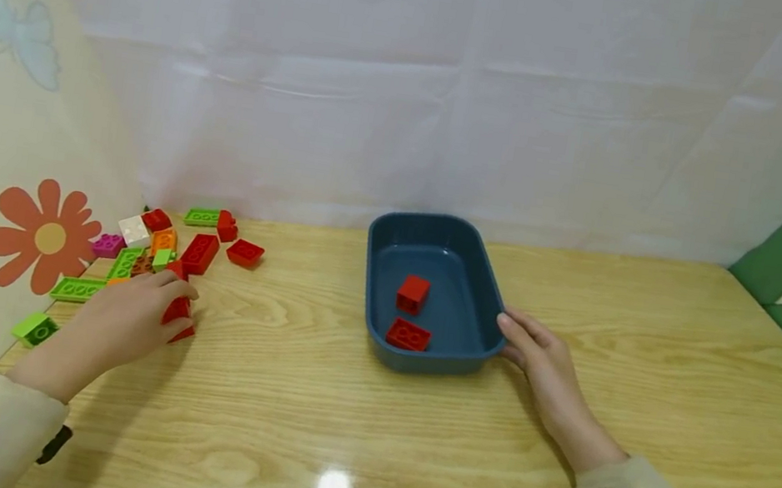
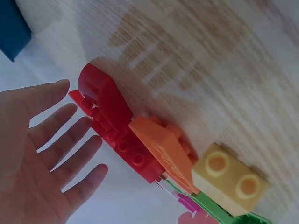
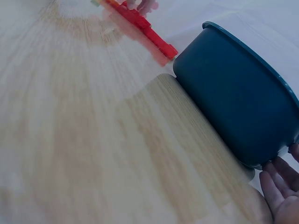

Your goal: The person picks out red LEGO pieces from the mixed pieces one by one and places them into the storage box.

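Note:
My left hand [image 1: 130, 315] hovers over a red toy brick [image 1: 179, 312] at the pile's near side. In the left wrist view its fingers are spread, the tips right beside a red rounded brick [image 2: 105, 95]; an orange brick [image 2: 163, 151] and a yellow brick [image 2: 229, 179] lie beyond. With thumb at the rim and fingers below, my right hand [image 1: 549, 377] holds the near right corner of a dark blue tub [image 1: 430, 361]. Inside the tub lie a red brick [image 1: 413, 294] and another red brick [image 1: 408, 335] with its hollow side up.
Several loose bricks are heaped at the table's left, among them a white brick [image 1: 135, 231], a magenta brick [image 1: 108, 245] and a long green brick [image 1: 77, 289]. A red brick [image 1: 245, 253] lies apart to their right. Behind the wooden table [image 1: 261, 402] hangs a white cloth [image 1: 322, 99].

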Motion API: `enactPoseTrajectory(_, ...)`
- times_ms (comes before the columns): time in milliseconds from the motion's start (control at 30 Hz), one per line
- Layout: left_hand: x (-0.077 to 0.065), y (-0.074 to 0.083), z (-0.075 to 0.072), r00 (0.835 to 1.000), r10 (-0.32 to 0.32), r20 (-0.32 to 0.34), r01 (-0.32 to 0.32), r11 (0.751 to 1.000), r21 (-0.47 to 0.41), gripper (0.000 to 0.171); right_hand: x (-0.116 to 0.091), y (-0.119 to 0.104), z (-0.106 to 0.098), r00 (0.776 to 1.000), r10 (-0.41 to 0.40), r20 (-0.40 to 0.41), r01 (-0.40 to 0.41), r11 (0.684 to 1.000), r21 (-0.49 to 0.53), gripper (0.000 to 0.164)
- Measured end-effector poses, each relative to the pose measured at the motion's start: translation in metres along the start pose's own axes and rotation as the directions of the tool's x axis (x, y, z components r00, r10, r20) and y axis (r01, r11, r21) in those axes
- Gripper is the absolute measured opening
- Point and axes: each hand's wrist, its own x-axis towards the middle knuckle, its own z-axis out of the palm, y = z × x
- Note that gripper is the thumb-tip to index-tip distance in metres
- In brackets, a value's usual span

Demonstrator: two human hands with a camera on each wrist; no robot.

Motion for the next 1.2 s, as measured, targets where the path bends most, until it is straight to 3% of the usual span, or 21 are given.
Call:
enactPoseTrajectory(267,-0.0019,-0.0019,0.0004,1.000,-0.023,0.010,0.023,1.000,0.013,0.040,0.0001,-0.0011,0.0010,1.000,0.006,-0.002,-0.006,1.000,0.021,0.069)
enactPoseTrajectory(567,-0.0025,-0.0012,0.0054,0.995,-0.055,0.084,0.057,0.998,-0.026,0.045,0.0005,-0.0006,0.0003,1.000,-0.003,-0.003,0.003,1.000,0.012,0.068)
enactPoseTrajectory(1200,-0.0050,0.0064,0.0078,0.997,-0.016,0.081,0.020,0.998,-0.056,0.045,-0.0007,-0.0007,-0.0001,1.000,0.000,0.011,0.000,1.000,0.004,0.068)
